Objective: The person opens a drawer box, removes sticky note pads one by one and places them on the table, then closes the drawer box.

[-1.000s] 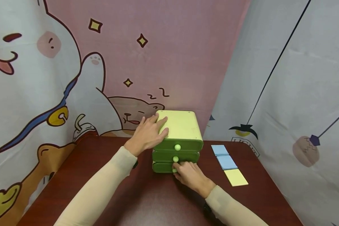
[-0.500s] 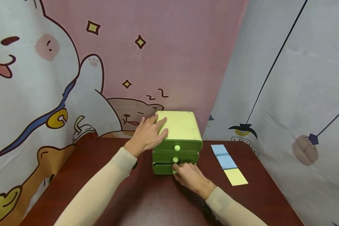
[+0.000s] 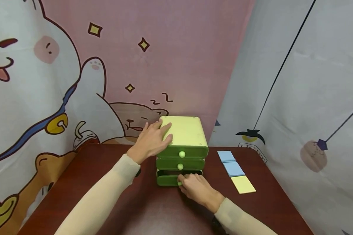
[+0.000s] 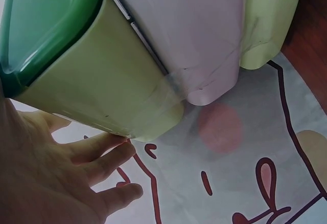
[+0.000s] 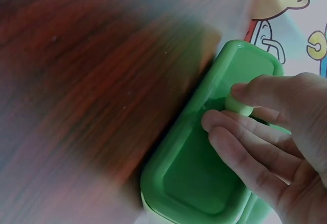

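A small three-drawer cabinet [image 3: 183, 130] with a pale yellow top and green drawer fronts stands on the table. Its bottom drawer [image 3: 167, 181] is pulled partly out, showing a dark inside. My right hand [image 3: 198, 191] pinches the light green knob [image 5: 239, 105] of that drawer between thumb and fingers. On the upper left of the cabinet rests my left hand [image 3: 150, 140], fingers spread. The left wrist view shows this hand [image 4: 76, 168] along the edge of the yellow-green top section, with a pink section and another yellow-green one beyond. Both upper drawers are closed.
Right of the cabinet, two blue square pads [image 3: 233, 169] and a yellow square pad [image 3: 243, 184] lie in a row on the dark red-brown table [image 3: 141, 209]. A cartoon-printed cloth [image 3: 176, 65] hangs behind and at the sides.
The bottom drawer has slid out toward me, with my right hand moving back on its knob. My left hand has stayed on the cabinet top. The head view has shifted slightly.
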Demonstrator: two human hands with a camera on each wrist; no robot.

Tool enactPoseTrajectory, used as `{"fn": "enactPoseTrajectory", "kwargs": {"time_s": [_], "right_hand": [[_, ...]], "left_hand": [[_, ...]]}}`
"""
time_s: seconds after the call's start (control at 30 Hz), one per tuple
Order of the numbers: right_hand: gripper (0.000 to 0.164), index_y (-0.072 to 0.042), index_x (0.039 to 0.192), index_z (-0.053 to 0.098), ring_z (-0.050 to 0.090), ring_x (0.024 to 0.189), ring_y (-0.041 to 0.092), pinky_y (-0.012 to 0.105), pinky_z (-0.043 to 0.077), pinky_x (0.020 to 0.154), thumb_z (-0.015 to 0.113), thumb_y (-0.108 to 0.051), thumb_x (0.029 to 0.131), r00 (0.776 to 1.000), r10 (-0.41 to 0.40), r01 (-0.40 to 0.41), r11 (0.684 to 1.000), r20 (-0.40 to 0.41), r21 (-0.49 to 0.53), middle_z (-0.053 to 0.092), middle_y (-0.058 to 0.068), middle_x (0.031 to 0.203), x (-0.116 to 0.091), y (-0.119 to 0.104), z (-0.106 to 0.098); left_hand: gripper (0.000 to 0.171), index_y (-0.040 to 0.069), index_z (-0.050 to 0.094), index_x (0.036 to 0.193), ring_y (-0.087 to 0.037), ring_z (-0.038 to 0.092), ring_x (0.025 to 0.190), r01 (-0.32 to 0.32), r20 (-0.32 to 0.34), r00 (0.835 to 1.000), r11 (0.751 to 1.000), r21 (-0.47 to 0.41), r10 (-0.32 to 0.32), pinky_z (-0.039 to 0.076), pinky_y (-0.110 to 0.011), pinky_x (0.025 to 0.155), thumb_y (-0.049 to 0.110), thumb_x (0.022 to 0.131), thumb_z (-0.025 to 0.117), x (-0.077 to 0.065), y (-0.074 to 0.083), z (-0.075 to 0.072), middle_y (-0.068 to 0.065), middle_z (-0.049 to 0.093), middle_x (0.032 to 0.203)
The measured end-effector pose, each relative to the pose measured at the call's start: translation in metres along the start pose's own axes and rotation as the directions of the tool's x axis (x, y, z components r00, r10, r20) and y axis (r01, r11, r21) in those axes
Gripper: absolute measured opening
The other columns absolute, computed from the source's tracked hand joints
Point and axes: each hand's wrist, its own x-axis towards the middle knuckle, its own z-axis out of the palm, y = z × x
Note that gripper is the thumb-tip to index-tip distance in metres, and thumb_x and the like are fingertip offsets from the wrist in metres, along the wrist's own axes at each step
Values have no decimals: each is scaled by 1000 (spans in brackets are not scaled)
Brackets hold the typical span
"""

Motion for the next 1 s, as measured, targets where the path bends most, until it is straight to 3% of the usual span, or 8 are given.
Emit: {"fn": "enactPoseTrajectory", "kwargs": {"time_s": [0.5,1.0], "right_hand": [[21,-16,102,76,75,63,14,25,54,50,96,-15,95,999,-28,29,999,-21,16,81,-5,87,-15,-17,-13],[29,-21,93,69,71,58,12,25,50,48,97,-21,93,995,-85,84,996,-46,-36,73,-12,79,-29,-34,-18]], "left_hand": [[72,28,46,181,-43,45,173,-4,-13,1000,1000,2,4,19,-72,147,61,119,37,1,-1,4,-20,36,191],[73,27,47,181,-44,46,173,-7,-26,1000,1000,2,7,21,-73,146,61,118,34,-2,-1,4,-21,37,190]]}}
